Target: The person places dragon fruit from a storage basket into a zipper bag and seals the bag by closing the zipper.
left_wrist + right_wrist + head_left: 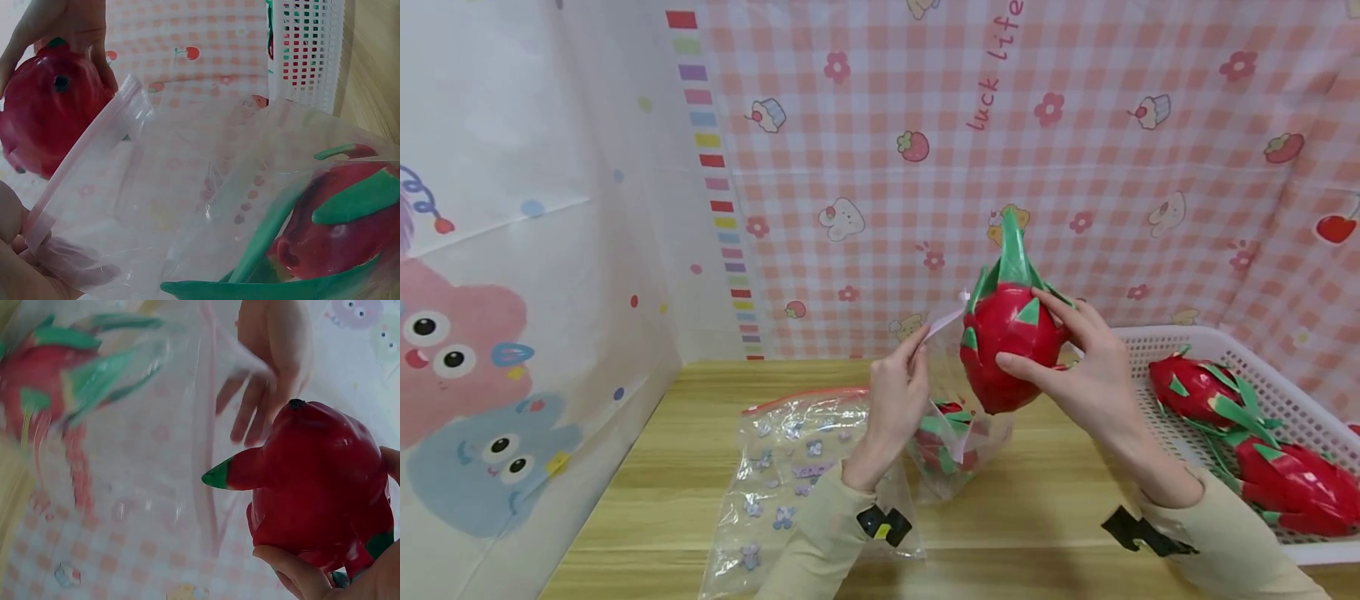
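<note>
My right hand grips a red dragon fruit with green leaf tips, held up above the table with its long leaves pointing upward. Beside it, my left hand pinches the pink-edged top of a clear zip bag, which hangs with its mouth spread. Inside that bag lies another dragon fruit, low down near the tabletop. In the right wrist view, the held dragon fruit is next to the bag's rim and outside it, with thumb and fingers on its sides.
A white perforated basket stands at the right with more dragon fruits in it. A flat clear bag with a red zip edge and small printed figures lies on the wooden table. Checked cloth hangs behind.
</note>
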`<state>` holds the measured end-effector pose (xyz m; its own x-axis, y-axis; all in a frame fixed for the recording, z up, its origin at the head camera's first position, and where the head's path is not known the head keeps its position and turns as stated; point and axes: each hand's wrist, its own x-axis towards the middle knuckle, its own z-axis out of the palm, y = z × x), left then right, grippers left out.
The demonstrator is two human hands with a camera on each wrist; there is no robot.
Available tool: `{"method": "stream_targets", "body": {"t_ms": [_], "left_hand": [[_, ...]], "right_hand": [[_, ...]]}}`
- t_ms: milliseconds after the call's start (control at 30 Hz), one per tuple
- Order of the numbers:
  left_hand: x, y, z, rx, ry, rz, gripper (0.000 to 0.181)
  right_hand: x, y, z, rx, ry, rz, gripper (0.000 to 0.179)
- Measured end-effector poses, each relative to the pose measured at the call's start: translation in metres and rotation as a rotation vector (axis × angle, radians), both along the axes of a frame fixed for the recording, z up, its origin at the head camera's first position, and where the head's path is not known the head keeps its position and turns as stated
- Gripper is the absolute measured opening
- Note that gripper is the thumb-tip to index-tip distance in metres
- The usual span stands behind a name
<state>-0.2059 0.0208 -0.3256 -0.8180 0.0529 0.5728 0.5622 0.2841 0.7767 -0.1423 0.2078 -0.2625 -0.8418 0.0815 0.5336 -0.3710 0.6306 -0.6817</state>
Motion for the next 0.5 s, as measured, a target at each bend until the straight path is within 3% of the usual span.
{"method": "stream_targets", "body": {"t_ms": [267, 500], "left_hand": [[0.000, -0.001, 0.003, -0.018, 0.024, 0.007, 0.031], [-0.001, -0.004, 0.003, 0.009, -0.005, -0.009, 0.032]], "right_hand": [[0.003, -0.016, 0.001, -0.041, -0.101, 0.089, 0.072], [0.012, -0.005, 0.013, -0.087, -0.347, 0.264, 0.066]]}}
